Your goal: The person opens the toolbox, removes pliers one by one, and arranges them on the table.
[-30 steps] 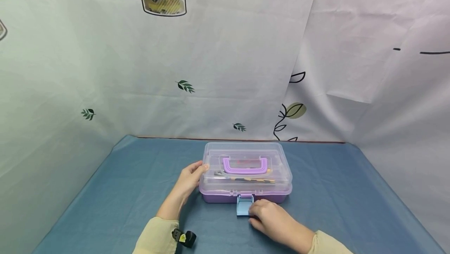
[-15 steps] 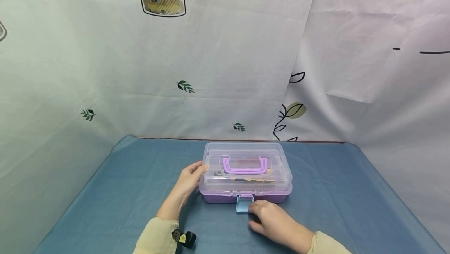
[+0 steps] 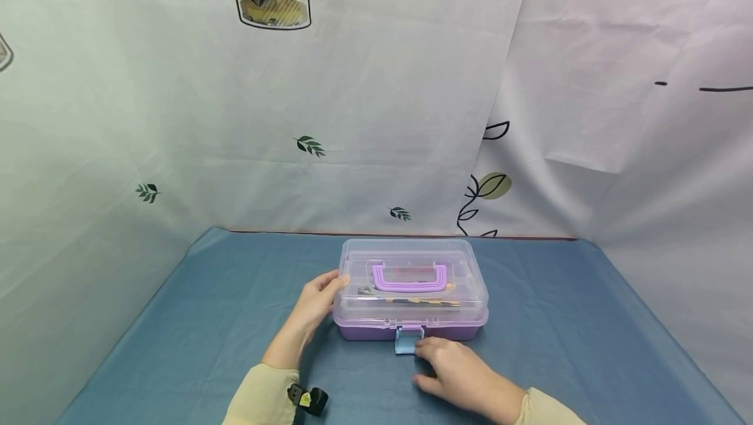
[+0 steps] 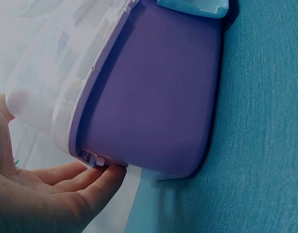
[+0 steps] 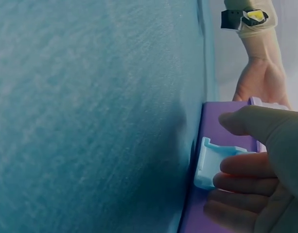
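Observation:
A plastic storage box [image 3: 465,333] with a purple base, clear lid and purple carry handle [image 3: 410,286] sits on the cloth. Its lid is down. My left hand [image 3: 317,297] grips the box's left end, thumb on the lid and fingertips under the rim, as the left wrist view shows. A light blue latch [image 3: 404,341] hangs from the front rim, swung outward from the purple wall. My right hand [image 3: 455,369] is at the latch's right side, its fingers touching or nearly touching it, thumb held apart. Slim yellow and dark items show dimly through the lid.
Blue cloth [image 3: 235,307] covers the table. White printed fabric [image 3: 376,85] hangs behind it and at both sides. A black strap with a small device [image 3: 308,399] is on the left sleeve.
The latch has swung slightly upward toward the box. My right thumb has spread a little away from the fingers. The left hand and the box have stayed in place.

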{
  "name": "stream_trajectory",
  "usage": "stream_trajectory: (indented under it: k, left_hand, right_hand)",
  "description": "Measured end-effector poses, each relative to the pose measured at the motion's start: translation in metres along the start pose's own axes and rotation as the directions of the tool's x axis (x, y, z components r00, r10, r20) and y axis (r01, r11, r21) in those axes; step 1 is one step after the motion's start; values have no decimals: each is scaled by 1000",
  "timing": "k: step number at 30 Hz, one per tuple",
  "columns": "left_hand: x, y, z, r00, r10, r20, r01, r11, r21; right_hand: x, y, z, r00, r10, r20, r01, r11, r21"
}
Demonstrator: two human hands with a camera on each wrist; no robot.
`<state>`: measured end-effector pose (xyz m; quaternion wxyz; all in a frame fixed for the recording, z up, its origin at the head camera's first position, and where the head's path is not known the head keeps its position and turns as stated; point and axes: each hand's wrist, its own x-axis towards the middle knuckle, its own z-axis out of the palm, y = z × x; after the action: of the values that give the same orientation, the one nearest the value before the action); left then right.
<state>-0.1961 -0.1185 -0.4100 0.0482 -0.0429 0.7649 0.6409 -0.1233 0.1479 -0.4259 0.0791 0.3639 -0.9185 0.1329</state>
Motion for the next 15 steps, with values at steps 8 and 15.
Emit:
stream_trajectory:
  k: [8,15]
  left_hand:
    - [0,1,-1,1000,0,7,0,1000,13]
    - [-1,2,-2,1000,3,30,-4,1000,24]
  right_hand:
    - [0,0,-7,1000,0,-14,1,1000,14]
    - [0,4,-16,981,-79,-178,76,997,-22]
